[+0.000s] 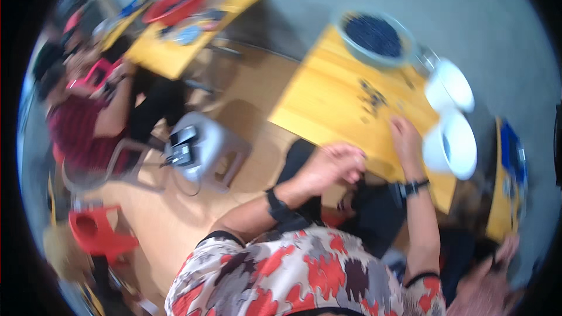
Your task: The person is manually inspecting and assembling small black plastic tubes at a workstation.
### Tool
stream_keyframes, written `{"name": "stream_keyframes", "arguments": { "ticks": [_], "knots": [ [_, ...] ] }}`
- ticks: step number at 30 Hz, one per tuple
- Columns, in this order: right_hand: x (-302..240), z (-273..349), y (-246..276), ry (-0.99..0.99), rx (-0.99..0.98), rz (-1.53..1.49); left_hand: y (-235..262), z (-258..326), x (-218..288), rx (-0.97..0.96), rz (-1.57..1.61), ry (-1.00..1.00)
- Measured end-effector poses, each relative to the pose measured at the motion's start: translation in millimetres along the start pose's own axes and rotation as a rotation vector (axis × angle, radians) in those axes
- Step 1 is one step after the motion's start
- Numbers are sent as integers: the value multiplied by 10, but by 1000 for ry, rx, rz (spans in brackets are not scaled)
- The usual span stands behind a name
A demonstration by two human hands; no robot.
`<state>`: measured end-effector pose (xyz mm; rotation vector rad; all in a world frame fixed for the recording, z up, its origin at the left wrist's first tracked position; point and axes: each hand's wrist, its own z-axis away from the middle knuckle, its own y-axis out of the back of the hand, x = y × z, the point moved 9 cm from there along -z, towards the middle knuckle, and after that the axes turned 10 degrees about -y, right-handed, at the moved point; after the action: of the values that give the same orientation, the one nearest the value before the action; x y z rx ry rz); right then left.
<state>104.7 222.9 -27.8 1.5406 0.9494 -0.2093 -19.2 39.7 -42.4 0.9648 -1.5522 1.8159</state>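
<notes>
My left hand (335,167) hovers by the near edge of the yellow table (328,90), its fingers curled together. A tiny dark spot shows at its fingertips, too blurred to name. Over the tabletop, my right hand (406,137) has its fingers drawn together; what they hold, if anything, is hidden. Just beyond it lies a loose scatter of small dark pieces (372,98). A pale blue-green basin (345,44) full of similar dark pieces stands at the table's far end. Two white bowls, one farther (451,85) and one nearer (459,146), sit tilted along the right edge.
To the left, a grey stool (205,140) carries black devices with a cable. A seated person in a dark red top (82,129) works near another yellow table (167,52) bearing a red basin (178,3). Red chair (102,231) lower left; another person's hand (506,248) lower right.
</notes>
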Motion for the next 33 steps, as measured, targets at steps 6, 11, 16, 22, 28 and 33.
{"name": "stream_keyframes", "arguments": {
  "ticks": [6, 11, 16, 22, 28, 33],
  "knots": [
    [346, -54, 24, -53, 6, -121, -134, 36, 58, -42, 46, -51],
    [185, -80, 125, -27, 30, -118, -101, 15, 131, 23, 10, -61],
    [439, -121, 28, -149, 35, -55, -122, -45, 172, -6, 43, -50],
    [251, -93, 6, -51, 144, -164, -123, -39, 158, 8, -34, -61],
    [190, 19, 228, -68, 180, -94, -263, -112, 50, -58, 11, -21],
    [355, 38, 154, -63, 149, -195, -218, -70, 56, -34, -4, -34]
  ]
}}
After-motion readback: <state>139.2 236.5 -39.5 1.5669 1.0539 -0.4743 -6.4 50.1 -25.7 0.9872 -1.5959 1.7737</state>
